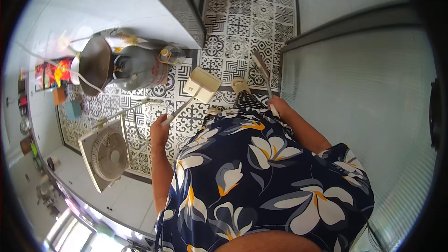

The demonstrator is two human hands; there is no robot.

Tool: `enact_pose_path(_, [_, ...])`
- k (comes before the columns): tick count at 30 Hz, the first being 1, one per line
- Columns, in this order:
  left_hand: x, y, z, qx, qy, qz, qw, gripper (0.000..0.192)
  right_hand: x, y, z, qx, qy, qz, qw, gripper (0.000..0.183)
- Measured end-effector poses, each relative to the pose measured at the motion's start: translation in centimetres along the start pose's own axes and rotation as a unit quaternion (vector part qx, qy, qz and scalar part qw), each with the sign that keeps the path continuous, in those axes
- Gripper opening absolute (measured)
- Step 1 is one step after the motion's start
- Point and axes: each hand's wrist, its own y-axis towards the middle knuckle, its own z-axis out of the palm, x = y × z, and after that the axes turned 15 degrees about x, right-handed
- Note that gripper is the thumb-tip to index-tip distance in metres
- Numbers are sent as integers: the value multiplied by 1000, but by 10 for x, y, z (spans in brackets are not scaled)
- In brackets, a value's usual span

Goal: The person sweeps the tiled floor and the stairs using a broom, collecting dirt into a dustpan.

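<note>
My left hand is closed around the handle of a cream long-handled dustpan. The pan is over the black-and-white patterned floor, ahead and to the left of my feet; I cannot tell whether it touches the tiles. On the other side, my right hand grips the handle of a broom. Its narrow brown-grey head points forward by the doorway, near the right frame. One cream slipper shows between the two tools, and the other is partly hidden by my clothes.
A grey gas cylinder stands at left, with a clear plastic bottle beside it and a dark pan-like object next to it. An electric fan is at lower left. A ribbed glass door lines the right side.
</note>
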Motion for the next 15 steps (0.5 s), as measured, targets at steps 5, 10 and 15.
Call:
enact_pose_path(5, [14,17,1,-25,-20,-20,999,37,42,3,7,76,145,156,974,10])
enact_pose_path(10, [9,21,-5,-35,-55,-93,993,34,57,5,2,152,164,173,959,32])
enact_pose_path(15, [2,19,-8,-66,-41,-120,990,34,87,6,-8,193,81,146,967,59])
